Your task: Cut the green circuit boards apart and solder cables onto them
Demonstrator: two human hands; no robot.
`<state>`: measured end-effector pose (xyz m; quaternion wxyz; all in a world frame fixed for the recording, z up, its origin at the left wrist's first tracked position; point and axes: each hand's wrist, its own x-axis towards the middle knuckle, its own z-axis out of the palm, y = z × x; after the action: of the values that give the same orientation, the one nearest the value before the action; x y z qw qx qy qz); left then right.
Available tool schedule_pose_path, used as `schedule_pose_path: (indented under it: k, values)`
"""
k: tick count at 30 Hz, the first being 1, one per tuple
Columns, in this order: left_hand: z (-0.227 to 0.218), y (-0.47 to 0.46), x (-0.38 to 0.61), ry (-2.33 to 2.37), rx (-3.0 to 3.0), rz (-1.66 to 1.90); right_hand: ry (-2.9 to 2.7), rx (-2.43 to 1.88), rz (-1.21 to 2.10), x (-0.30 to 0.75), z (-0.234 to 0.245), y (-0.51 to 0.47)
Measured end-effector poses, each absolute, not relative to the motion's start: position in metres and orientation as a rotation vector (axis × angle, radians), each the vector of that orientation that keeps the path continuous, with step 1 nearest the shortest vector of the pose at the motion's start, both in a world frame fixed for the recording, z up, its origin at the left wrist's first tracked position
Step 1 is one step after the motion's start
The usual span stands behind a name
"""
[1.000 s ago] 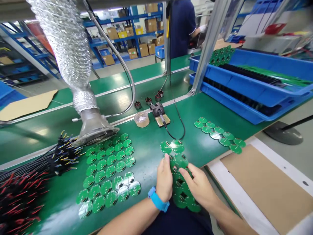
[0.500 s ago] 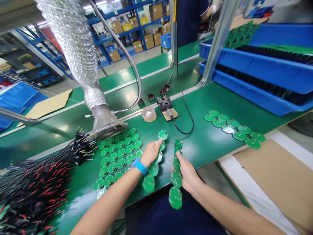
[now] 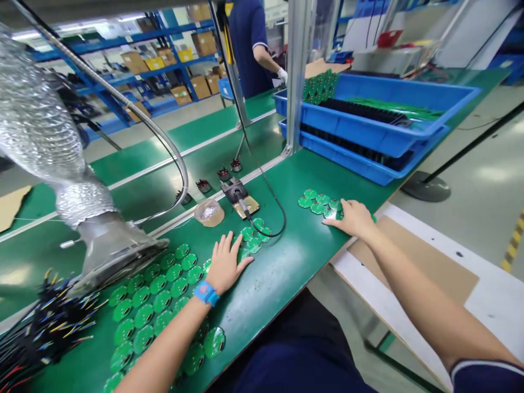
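Black wires [image 3: 36, 333] bunch at far left, a metal hood [image 3: 110, 251] at their one o'clock, then rows of round green boards [image 3: 164, 289]. The left hand [image 3: 225, 265] lies open, palm down, fingertips touching a small cluster of boards [image 3: 254, 237] at its one o'clock. Flat, light pressure looks wisest, since such thin discs ride over each other. A looping cable [image 3: 284, 218] just beside that cluster could snag. Further right, the right hand [image 3: 352, 217] rests open on another line of boards [image 3: 317, 203], blue trays [image 3: 368, 131] at twelve o'clock.

No legible text, labels, brands or numbers on any board, box or bin
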<state>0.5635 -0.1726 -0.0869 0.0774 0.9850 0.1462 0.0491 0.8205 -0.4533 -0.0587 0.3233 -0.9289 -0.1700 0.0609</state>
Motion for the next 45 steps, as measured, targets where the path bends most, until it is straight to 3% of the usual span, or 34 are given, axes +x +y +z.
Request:
schedule_pose_path:
  k: [2,6,12,17,21,26,33,39,45]
  values:
    - [-0.086,-0.176,0.567,0.444,2.950,0.334,-0.440,-2.642,0.167,0.843,-0.059,-0.461]
    - [-0.066,-0.213,0.570,0.627,2.637,0.602,-0.427,-2.536,0.339,0.823,-0.059,-0.471]
    - [-0.047,-0.310,0.578,0.590,1.622,0.097,-0.358,-2.095,0.379,0.673,-0.070,-0.453]
    - [-0.055,-0.321,0.580,0.771,1.541,0.148,-0.298,-1.696,0.570,0.603,-0.077,-0.429]
    - [-0.059,-0.309,0.572,0.741,1.462,-0.059,-0.011,-1.395,0.722,0.592,-0.081,-0.421]
    - [-0.055,-0.274,0.578,0.451,2.119,-0.167,0.194,-1.153,0.841,0.577,-0.079,-0.429]
    - [-0.042,-0.238,0.561,0.501,2.699,-0.004,0.000,-0.968,1.285,0.599,-0.063,-0.430]
    - [-0.067,-0.248,0.509,0.142,2.983,0.066,-0.448,-1.659,0.902,0.629,-0.072,-0.438]
    - [-0.107,-0.231,0.505,0.229,3.091,0.341,-0.824,-1.812,0.805,0.655,-0.071,-0.424]
